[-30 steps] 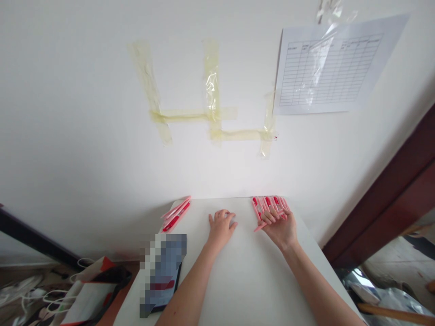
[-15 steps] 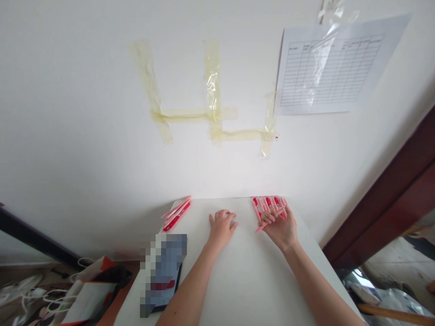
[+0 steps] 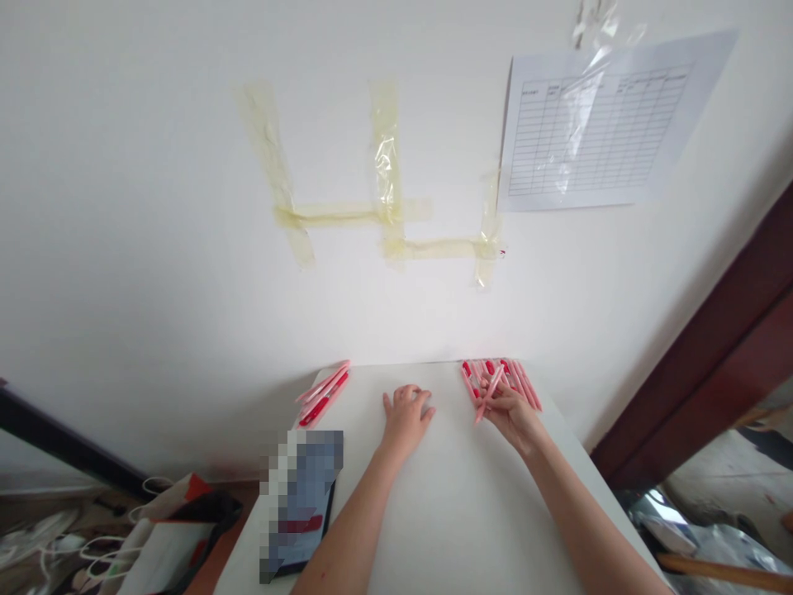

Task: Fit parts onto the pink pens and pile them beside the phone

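Between the fingers of my right hand [image 3: 513,413] is a pink pen [image 3: 491,393], tilted, its upper end away from me. Just behind that hand, a row of pink and red pens [image 3: 529,385] lies side by side along the table's back right edge, partly covered by the fingers. My left hand [image 3: 405,416] rests palm down at the middle of the white table [image 3: 434,512], fingers apart and slightly bent, holding nothing. A smaller group of pink and red pens [image 3: 323,398] lies at the back left corner, apart from my left hand.
A dark-edged device with a blurred screen [image 3: 303,504] lies on the table's left side, beside my left forearm. The wall behind carries yellowed tape [image 3: 387,165] and a printed sheet [image 3: 595,132]. Bags [image 3: 167,537] stand on the floor at left.
My right hand has turned from palm up to a fingertip hold, and the pink pen in it now points more steeply away from me. The left hand stays in place.
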Motion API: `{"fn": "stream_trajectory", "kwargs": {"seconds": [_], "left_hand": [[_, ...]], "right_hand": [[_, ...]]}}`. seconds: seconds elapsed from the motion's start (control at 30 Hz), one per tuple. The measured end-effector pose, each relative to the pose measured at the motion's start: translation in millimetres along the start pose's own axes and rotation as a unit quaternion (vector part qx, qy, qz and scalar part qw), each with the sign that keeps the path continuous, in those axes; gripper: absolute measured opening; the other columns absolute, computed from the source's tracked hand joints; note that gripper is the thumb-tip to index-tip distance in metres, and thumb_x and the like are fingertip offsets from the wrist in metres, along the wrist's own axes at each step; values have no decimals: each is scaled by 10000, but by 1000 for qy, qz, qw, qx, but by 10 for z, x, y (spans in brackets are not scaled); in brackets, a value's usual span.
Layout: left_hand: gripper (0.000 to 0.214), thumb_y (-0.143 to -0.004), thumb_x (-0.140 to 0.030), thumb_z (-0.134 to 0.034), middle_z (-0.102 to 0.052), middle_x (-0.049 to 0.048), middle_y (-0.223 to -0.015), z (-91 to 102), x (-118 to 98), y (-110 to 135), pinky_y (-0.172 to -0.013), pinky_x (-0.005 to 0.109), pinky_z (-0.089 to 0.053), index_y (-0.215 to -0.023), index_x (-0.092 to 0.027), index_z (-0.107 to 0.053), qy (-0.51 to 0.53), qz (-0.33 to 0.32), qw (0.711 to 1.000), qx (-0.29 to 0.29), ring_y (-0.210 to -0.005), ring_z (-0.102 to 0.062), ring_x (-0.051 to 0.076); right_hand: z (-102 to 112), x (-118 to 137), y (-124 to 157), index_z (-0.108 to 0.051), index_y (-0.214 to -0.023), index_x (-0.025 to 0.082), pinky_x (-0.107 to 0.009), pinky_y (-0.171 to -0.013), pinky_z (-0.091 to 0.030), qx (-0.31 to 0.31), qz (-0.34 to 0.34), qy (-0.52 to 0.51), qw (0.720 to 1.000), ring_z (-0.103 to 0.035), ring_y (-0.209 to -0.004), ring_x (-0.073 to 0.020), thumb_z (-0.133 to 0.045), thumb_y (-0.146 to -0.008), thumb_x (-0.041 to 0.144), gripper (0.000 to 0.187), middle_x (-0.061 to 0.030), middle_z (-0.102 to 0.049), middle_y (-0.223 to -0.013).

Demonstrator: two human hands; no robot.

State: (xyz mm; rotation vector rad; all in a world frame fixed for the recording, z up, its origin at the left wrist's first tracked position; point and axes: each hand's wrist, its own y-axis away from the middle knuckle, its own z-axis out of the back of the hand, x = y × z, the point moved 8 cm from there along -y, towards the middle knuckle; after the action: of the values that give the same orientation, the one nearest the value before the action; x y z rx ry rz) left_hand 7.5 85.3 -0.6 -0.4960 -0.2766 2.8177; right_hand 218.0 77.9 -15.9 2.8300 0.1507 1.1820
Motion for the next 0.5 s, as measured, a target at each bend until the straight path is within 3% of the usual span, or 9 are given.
{"fn": "stream_trajectory", "kwargs": {"seconds": [0.13,0.23,0.27,0.33,0.4,0.5], "left_hand": [[312,-906,-364,-545,-551,40,-1273,6,-5,-1,-1126,676,-191,-1213,-332,-591,3,-1,1000,-4,-1267,-421,276],[315,-902,-366,-551,-550,44,-1275,2,-2,-5,-1127,676,-190,-1212,-330,-593,5,0,1000,-4,-1266,-421,277],[315,-902,-364,-552,-549,45,-1274,1,-1,-7,-1127,675,-190,-1212,-329,-593,6,0,1000,-4,-1264,-422,277],[315,-901,-358,-554,-550,47,-1270,2,1,-9,-1125,678,-189,-1212,-328,-594,10,0,1000,-5,-1259,-425,276],[317,-899,-352,-557,-551,47,-1268,5,0,-9,-1123,684,-188,-1213,-327,-593,12,-2,1000,-7,-1256,-427,277],[325,-897,-351,-560,-549,49,-1272,2,-2,-8,-1123,685,-187,-1220,-328,-590,9,-3,1000,-6,-1258,-424,279]], "right_hand": [[105,132,-33,-683,-1053,213,-346,-815,-571,-36,66,93,993,-647,-909,-192,-776,-602,161,464,-39,-678,-1010],[232,316,-6,-642,-1204,193,-376,-751,-569,-112,140,209,961,-664,-847,-216,-798,-630,342,613,-62,-684,-993],[282,408,24,-633,-1230,190,-381,-739,-564,-151,170,266,937,-668,-837,-223,-786,-645,390,637,-71,-685,-1000],[303,620,101,-677,-1175,204,-375,-772,-550,-201,247,405,857,-659,-890,-226,-725,-708,460,535,-85,-675,-1075],[299,775,156,-721,-1083,198,-372,-804,-530,-220,313,499,778,-648,-881,-215,-617,-801,500,426,-100,-667,-1093],[367,889,180,-731,-1040,153,-394,-843,-493,-252,370,590,672,-608,-881,-229,-495,-877,458,419,-133,-663,-1009]]}}
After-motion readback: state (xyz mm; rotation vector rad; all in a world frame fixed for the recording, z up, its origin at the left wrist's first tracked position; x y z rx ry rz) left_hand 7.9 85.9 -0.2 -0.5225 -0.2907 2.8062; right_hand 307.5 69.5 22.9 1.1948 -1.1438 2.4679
